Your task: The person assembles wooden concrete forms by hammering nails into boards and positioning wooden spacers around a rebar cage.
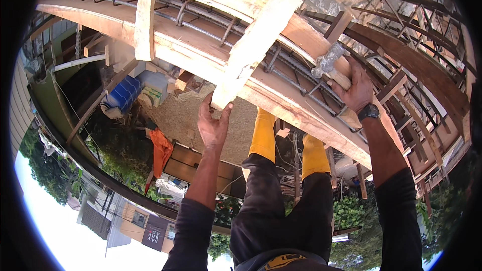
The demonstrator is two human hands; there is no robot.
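A short pale wooden board (258,45) lies crosswise over the long timber formwork (186,52). My left hand (212,123) grips its near end, thumb on one side and fingers on the other. To the right, my right hand (357,88) is closed round the wooden handle of a hammer (329,61). The hammer's grey metal head points to the left, over the formwork's far side board. Between the side boards run steel reinforcing bars (301,83) with stirrups.
Another wooden crosspiece (146,15) spans the formwork at left. My legs in yellow boots (263,133) show below the beam. Far below are sandy ground (186,115), a blue container (122,95) and an orange cloth (160,150). Timbers and steel bars (401,45) crowd the right.
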